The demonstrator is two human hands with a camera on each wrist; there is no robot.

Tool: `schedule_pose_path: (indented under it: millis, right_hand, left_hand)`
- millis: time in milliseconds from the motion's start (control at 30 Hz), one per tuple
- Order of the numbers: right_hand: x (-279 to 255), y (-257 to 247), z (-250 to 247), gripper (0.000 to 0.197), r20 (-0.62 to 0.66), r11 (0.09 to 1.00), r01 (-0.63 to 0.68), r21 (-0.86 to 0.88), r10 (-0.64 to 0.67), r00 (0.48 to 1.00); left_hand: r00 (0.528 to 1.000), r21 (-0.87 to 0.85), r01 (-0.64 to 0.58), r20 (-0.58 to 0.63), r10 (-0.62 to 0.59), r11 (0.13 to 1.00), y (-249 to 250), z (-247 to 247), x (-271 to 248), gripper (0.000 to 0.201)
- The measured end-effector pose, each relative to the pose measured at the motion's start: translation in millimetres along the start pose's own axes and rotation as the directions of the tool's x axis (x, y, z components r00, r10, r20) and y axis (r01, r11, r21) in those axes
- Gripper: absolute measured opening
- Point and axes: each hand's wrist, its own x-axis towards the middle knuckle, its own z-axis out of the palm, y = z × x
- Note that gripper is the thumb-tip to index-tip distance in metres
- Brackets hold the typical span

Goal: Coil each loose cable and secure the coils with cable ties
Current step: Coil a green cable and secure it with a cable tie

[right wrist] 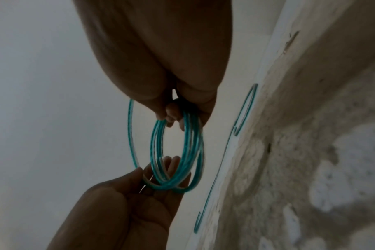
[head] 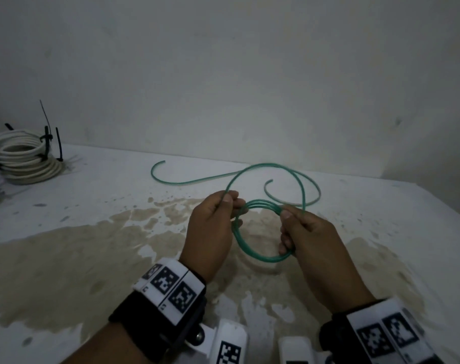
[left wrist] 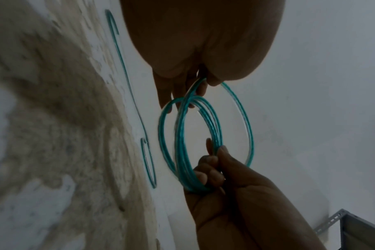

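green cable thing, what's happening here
A person is winding a green cable into a coil above a stained white table. The right hand grips the finished loops while the left hand pinches the next loop. The cable's tail lies loose on the table. White coils, tied with black cable ties, sit far left.
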Motion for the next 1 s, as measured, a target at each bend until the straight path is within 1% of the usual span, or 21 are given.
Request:
schedule_pose_path:
  millis: [167, 267, 333, 400, 500, 567, 600, 633, 667, 700, 733, 767, 833, 900, 933, 967, 1000]
  right_hand:
    - [-4, -5, 0, 0.025, 0.061, 0.999, 0.004, -0.043, -0.001, 0.998]
    - [-6, -7, -2, 0.023, 0.096, 0.998, 0.012, -0.064, -0.005, 0.995]
    - [-7, -7, -3, 0.023, 0.117, 0.997, 0.013, -0.078, -0.004, 0.993]
    - [-7, -7, -4, 0.023, 0.137, 0.997, 0.006, -0.082, 0.006, 0.991]
    - [-7, -5, -6, 0.024, 0.193, 0.996, 0.015, -0.089, 0.002, 0.981]
    - [-6, -5, -7, 0.020, 0.214, 0.998, -0.001, -0.062, 0.014, 0.977]
    - [-6, -6, -8, 0.020, 0.211, 0.999, -0.032, -0.010, 0.033, 0.977]
    - [-5, -6, -9, 0.032, 0.196, 0.996, -0.072, 0.053, 0.060, 0.979]
    - [-4, -7, -11, 0.047, 0.168, 0.988, -0.105, 0.113, 0.085, 0.982]
    - [-2, -7, -14, 0.057, 0.122, 0.985, -0.105, 0.140, 0.088, 0.989]
    - [0, -9, -17, 0.060, 0.071, 0.985, -0.088, 0.151, 0.078, 0.994]
    - [2, -10, -20, 0.056, 0.027, 0.985, -0.064, 0.160, 0.061, 0.998]
    - [3, -13, -25, 0.041, -0.033, 0.974, -0.042, 0.224, 0.050, 0.998]
    - [4, -12, -32, 0.025, -0.048, 0.969, -0.033, 0.245, 0.046, 0.998]
    - [3, -11, -35, 0.019, -0.044, 0.980, -0.024, 0.200, 0.034, 0.998]
    - [3, -9, -37, 0.014, -0.035, 0.994, -0.004, 0.110, 0.008, 0.999]
    - [3, -8, -38, 0.013, -0.021, 1.000, 0.023, -0.004, -0.023, 1.000]
  left_hand:
    - [0.991, 0.031, 0.048, 0.124, -0.052, 0.998, 3, -5, -3, 0.026]
    - [0.981, 0.074, 0.068, 0.174, -0.080, 0.995, 5, -9, -3, 0.031]
    - [0.972, 0.071, 0.083, 0.212, -0.096, 0.994, 6, -10, -5, 0.031]
    - [0.966, 0.117, 0.056, 0.247, -0.084, 0.992, 7, -11, -7, 0.027]
    - [0.949, 0.294, -0.065, 0.313, -0.032, 0.954, 3, -12, -8, 0.023]
    - [0.947, 0.319, -0.089, 0.321, -0.019, 0.943, 1, -13, -8, 0.024]
    - [0.951, 0.316, -0.095, 0.308, -0.007, 0.944, 1, -15, -7, 0.025]
    - [0.957, 0.312, -0.100, 0.290, 0.006, 0.945, 0, -16, -6, 0.025]
    - [0.962, 0.310, -0.105, 0.274, 0.017, 0.945, 0, -17, -5, 0.026]
    - [0.964, 0.317, -0.110, 0.264, 0.024, 0.942, -1, -19, -3, 0.026]
    - [0.966, 0.334, -0.115, 0.259, 0.027, 0.936, -2, -20, -3, 0.026]
    - [0.966, 0.355, -0.121, 0.257, 0.028, 0.927, -2, -21, -3, 0.025]
    - [0.966, 0.399, -0.138, 0.256, 0.034, 0.906, -2, -22, -2, 0.023]
    - [0.967, 0.431, -0.153, 0.250, 0.045, 0.889, -3, -22, -1, 0.022]
    - [0.969, 0.425, -0.146, 0.243, 0.043, 0.893, -3, -23, 0, 0.022]
    - [0.973, 0.394, -0.118, 0.229, 0.027, 0.911, -4, -23, 0, 0.022]
    - [0.978, 0.334, -0.071, 0.208, 0.000, 0.940, -4, -23, 1, 0.022]
